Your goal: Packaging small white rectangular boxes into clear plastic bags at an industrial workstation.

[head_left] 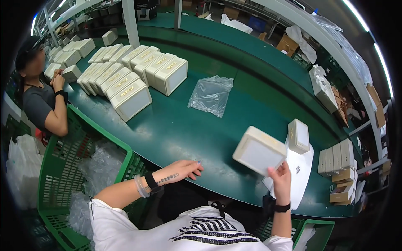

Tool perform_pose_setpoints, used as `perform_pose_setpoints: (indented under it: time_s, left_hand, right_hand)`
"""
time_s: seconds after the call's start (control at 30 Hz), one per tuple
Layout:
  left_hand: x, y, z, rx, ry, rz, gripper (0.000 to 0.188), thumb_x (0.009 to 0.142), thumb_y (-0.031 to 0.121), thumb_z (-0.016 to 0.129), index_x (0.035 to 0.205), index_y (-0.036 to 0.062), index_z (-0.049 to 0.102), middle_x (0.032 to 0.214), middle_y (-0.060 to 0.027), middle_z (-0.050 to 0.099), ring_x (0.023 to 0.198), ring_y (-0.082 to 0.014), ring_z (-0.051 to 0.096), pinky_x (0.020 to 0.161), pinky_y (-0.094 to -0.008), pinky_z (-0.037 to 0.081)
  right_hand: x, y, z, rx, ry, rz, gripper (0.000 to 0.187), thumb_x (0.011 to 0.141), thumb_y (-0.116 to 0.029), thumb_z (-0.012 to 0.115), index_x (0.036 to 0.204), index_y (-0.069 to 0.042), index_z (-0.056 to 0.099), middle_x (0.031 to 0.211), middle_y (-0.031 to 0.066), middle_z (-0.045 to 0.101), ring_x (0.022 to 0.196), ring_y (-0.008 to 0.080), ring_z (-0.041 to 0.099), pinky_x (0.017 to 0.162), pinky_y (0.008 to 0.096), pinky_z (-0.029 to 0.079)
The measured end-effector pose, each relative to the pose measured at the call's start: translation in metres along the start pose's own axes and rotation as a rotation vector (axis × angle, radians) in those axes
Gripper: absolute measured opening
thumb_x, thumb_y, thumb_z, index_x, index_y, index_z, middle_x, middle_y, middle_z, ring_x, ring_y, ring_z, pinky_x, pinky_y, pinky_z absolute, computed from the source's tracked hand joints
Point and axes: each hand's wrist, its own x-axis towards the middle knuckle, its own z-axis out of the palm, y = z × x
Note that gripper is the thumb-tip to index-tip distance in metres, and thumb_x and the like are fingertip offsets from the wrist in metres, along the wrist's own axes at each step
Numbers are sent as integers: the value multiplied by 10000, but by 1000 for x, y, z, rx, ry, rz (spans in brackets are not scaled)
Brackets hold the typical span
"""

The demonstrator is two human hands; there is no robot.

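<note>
My right hand (281, 178) grips the lower right corner of a cream box (259, 148) with rounded corners and a pale panel, held tilted above the green table (176, 138). My left hand (184, 169) hangs over the table's near edge, holding nothing, its fingers loosely stretched out. A crumpled clear plastic bag (210, 95) lies on the table ahead of my hands. Beyond my right hand, a similar cream box (298, 136) stands by a white sheet (301, 178).
Rows of cream boxes (125, 90) fill the table's left part. A co-worker (44, 96) stands there. Beside my left arm is a green crate (79, 138) with clear plastic bags. More boxes (337, 157) stand at the right end, and a metal post (130, 23) rises at the back.
</note>
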Motion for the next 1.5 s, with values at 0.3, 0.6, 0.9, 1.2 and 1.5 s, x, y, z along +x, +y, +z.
perform_pose_setpoints:
  time_s: [0.3,0.6,0.9,1.2,1.5]
  left_hand:
    - [13,-7,5,189,-108,39,368,998,282,497,1221,2,584,1063,-94,669,903,-156,646,839,-281,507]
    - [12,-9,8,117,-20,55,307,965,217,541,1168,-5,602,1010,-94,692,842,-142,666,780,-272,524]
    - [-25,60,-29,689,227,76,412,852,287,657,1141,-3,618,910,-155,695,817,-251,678,746,-340,529]
    - [-89,65,-183,1196,1293,-210,1030,624,390,831,1457,104,297,1462,-252,292,1283,-435,363,986,-521,383]
    - [-59,44,-150,1461,1215,-274,1059,622,317,843,1481,144,248,1411,-224,320,1246,-436,384,1002,-601,313]
  right_hand:
    - [69,28,-53,365,-111,467,536,883,-113,665,1322,46,403,1241,166,554,1136,271,573,982,427,484]
    - [96,20,-40,231,-164,376,513,880,-74,668,1299,57,402,1185,137,586,1086,234,596,995,409,478]
    - [128,30,-58,380,-157,540,460,917,-173,641,1289,18,449,1152,134,597,1008,238,617,962,400,507]
    - [154,37,-63,481,-45,573,450,929,-269,628,1227,42,498,1117,172,566,1072,276,569,905,384,532]
    - [135,25,-72,-45,82,233,455,923,-189,605,1291,52,487,1246,166,572,1138,260,559,902,344,497]
